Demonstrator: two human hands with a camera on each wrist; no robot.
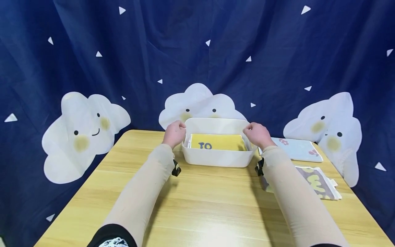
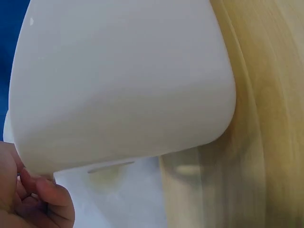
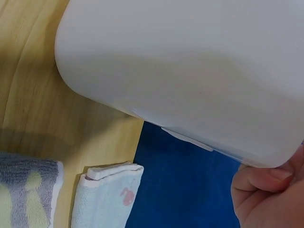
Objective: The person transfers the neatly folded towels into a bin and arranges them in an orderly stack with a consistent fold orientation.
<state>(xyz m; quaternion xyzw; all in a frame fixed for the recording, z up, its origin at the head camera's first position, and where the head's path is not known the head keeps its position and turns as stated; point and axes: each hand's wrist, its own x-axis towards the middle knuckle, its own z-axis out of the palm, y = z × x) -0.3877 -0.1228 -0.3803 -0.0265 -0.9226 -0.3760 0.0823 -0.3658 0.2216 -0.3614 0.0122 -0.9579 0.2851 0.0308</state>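
Observation:
A white plastic bin (image 1: 219,158) stands on the table toward its far edge. Inside it lies a folded yellow towel (image 1: 222,141) with dark "TO" lettering. My left hand (image 1: 175,133) pinches the rim at the bin's left end, and its curled fingers (image 2: 54,194) show in the left wrist view. At the opposite end, my right hand (image 1: 258,133) pinches the rim between thumb and fingers, as the right wrist view shows. The bin's wall (image 3: 180,66) fills most of that view.
To the right of the bin lies a folded light blue towel (image 1: 297,150) with pink flowers. Nearer, partly behind the right forearm, is a folded grey and yellow towel (image 1: 318,181). A blue curtain (image 1: 197,61) with cloud prints hangs behind the wooden table (image 1: 210,199).

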